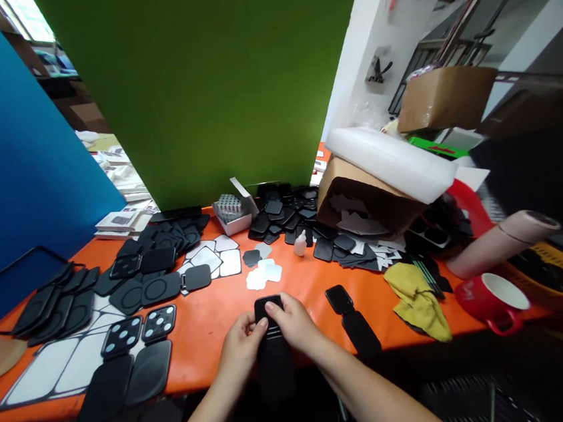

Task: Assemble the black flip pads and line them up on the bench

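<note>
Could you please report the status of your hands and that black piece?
Left hand, right hand both holding black piece at table edge. Thumbs on its top. Second piece lies apart, rightward.

- The left grip point(242, 344) is bare, with the fingers curled and the thumb reaching across toward the other grip.
- The right grip point(297, 323) sits just beside the left, thumb tips close together, with its fingers folded under.
- Both grips close on one black piece point(276, 366) held between them, thumbs pressing on its far end.
- Both wrists are nearly straight.
- The bare forearms come up from below the grips and narrow toward them. The right forearm slants in from farther out.
</note>
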A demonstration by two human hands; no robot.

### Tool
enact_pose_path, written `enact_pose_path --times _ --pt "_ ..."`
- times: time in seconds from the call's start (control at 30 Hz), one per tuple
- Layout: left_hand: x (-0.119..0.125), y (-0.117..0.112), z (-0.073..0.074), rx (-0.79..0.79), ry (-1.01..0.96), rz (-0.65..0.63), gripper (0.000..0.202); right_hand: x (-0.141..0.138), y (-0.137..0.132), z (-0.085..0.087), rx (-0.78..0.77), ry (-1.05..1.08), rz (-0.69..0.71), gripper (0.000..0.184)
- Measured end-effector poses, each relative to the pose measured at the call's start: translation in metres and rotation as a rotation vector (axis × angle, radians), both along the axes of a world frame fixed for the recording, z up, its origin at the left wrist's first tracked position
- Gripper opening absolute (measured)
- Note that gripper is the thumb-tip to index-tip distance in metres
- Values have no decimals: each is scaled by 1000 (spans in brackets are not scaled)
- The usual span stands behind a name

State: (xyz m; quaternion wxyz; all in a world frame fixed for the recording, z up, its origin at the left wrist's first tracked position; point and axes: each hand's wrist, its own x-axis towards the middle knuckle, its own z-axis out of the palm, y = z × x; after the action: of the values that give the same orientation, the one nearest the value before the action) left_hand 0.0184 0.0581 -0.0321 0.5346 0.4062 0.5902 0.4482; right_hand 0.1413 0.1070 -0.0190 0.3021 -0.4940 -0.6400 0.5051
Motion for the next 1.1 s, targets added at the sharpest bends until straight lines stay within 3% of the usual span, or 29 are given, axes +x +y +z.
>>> enact_pose_path --times 0.17,0.27,0.43,0.53,0.6,0.7,0.83,1.0,1.1 --pt "19 -3 2 37 107 -30 38 30 14 0 46 -310 110 27" --pt "6 -22 13 88 257 -37 35 58 29 -3 73 -450 65 29" --pt "-77 -70 26 317 1101 -78 28 85 48 -5 155 -652 -68 26" --pt "-126 -90 22 317 1469 -55 35 73 52 3 305 -761 -59 29" --pt "-144 -97 17 276 1616 -56 48 56 55 9 371 -783 20 28" --pt "-150 -100 9 233 1705 -77 61 28 64 12 385 -773 101 27" --pt "-144 -104 2 272 1699 -107 57 4 77 7 376 -800 151 34" --pt "-151 -110 -9 332 1688 -142 49 -1 84 4 353 -796 208 29" --pt "-150 -109 -10 470 1633 -180 52 5 89 5 324 -762 180 26"
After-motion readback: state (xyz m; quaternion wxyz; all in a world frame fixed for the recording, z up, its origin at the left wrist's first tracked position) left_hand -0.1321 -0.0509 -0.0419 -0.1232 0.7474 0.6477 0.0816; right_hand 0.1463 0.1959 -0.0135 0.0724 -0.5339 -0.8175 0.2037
